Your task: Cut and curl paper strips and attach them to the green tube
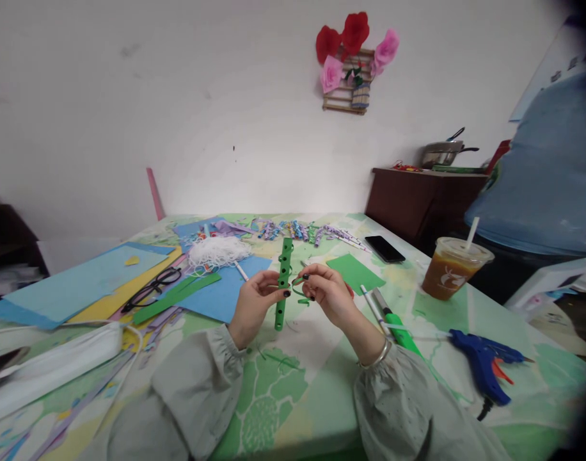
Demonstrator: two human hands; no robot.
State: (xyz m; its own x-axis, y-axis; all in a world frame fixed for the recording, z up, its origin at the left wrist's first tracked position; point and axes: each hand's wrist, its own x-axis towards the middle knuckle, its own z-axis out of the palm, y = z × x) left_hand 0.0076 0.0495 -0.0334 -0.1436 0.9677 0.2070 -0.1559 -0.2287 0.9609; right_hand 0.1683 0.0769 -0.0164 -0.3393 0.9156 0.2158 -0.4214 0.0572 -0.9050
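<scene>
My left hand [257, 304] pinches a narrow green paper tube [284, 262] with a row of dark holes along it, held nearly upright above the table. Just to its right, my right hand [325, 289] grips a thin curled green paper strip [300, 291] between thumb and fingers. One end of the strip comes close to the tube; whether the two are joined I cannot tell. Behind my right hand lies a green paper sheet [357, 274], and something red shows partly beside the wrist.
A blue glue gun [485, 362], a green-handled cutter [398, 326] and an iced drink [453, 269] stand or lie to the right, near a black phone [385, 249]. Left are glasses [151, 288], white string [216, 254] and coloured paper [89, 272]. Curled paper pieces [293, 230] line the back.
</scene>
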